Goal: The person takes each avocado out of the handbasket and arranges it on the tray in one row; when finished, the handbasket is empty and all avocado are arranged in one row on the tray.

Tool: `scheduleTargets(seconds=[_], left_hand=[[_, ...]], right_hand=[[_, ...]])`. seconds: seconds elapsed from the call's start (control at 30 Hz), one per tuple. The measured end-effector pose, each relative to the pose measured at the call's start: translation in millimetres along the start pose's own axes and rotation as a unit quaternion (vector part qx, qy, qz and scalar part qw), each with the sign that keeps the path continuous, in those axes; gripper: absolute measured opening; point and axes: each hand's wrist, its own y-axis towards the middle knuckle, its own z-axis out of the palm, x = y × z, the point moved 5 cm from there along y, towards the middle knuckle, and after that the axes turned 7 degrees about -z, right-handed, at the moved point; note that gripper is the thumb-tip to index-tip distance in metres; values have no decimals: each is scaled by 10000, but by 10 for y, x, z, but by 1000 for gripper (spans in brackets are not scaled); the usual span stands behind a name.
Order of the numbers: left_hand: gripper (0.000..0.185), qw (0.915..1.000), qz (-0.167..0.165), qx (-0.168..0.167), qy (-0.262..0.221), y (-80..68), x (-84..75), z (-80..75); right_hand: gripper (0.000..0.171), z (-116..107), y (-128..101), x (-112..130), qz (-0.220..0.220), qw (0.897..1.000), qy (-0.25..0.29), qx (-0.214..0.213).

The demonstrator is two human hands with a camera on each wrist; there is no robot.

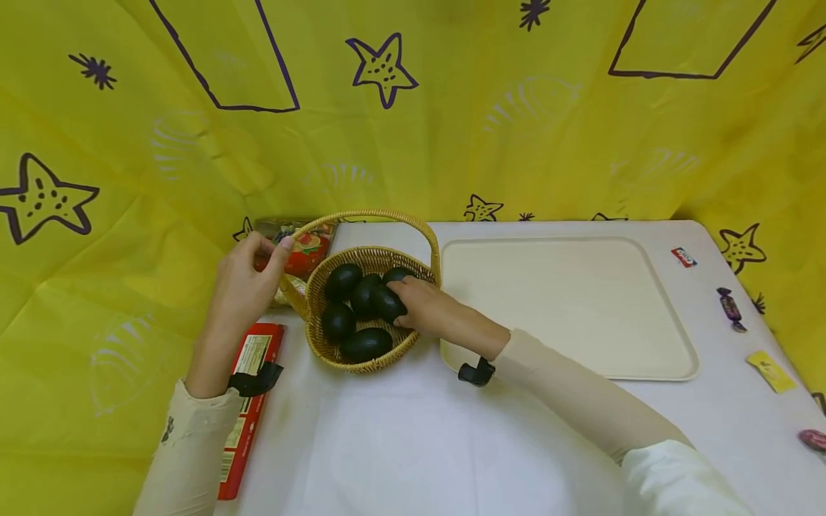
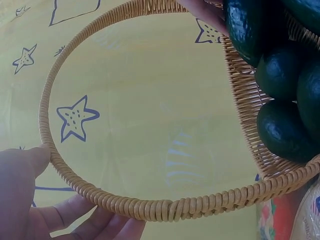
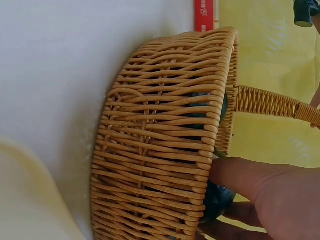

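A wicker basket (image 1: 369, 367) with a tall arched handle stands on the table, holding several dark green avocados (image 1: 366, 345). My left hand (image 1: 248, 279) holds the left side of the handle (image 2: 150, 209), thumb on one side and fingers on the other in the left wrist view. Reaching over the basket's right rim, my right hand (image 1: 424, 307) grips one avocado (image 1: 388, 305) among the others. In the right wrist view, the woven wall (image 3: 155, 135) hides most of that avocado, and its dark skin shows between thumb and fingers.
Right of the basket lies a cream tray (image 1: 568, 308). A red box (image 1: 248, 423) is near my left forearm, and a red package (image 1: 306, 254) sits behind the basket. Along the right table edge are a purple-wrapped candy (image 1: 730, 309) and a yellow packet (image 1: 771, 371).
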Motion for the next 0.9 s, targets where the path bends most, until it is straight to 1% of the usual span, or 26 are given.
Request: scheduleTargets(seconds=[0.13, 0.33, 0.43, 0.6, 0.8, 0.9], left_hand=[[52, 10000, -7, -1, 9, -1, -4, -3], [53, 10000, -33, 9, 20, -2, -9, -4], [53, 10000, -24, 37, 16, -3, -10, -3], [52, 10000, -11, 59, -21, -6, -12, -5], [54, 10000, -52, 59, 8, -13, -16, -8], [55, 10000, -44, 48, 34, -12, -20, 0]], right_hand=[[72, -23, -39, -13, -70, 9997, 137, -185], [72, -151, -191, -16, -142, 9959, 672, -589], [73, -229, -334, -16, -154, 9930, 898, -753], [74, -348, -634, -59, -163, 9897, 1061, -944], [68, -449, -949, -209, -154, 9834, 1243, -1314], [65, -484, -1078, -322, -48, 9809, 1268, -1474]])
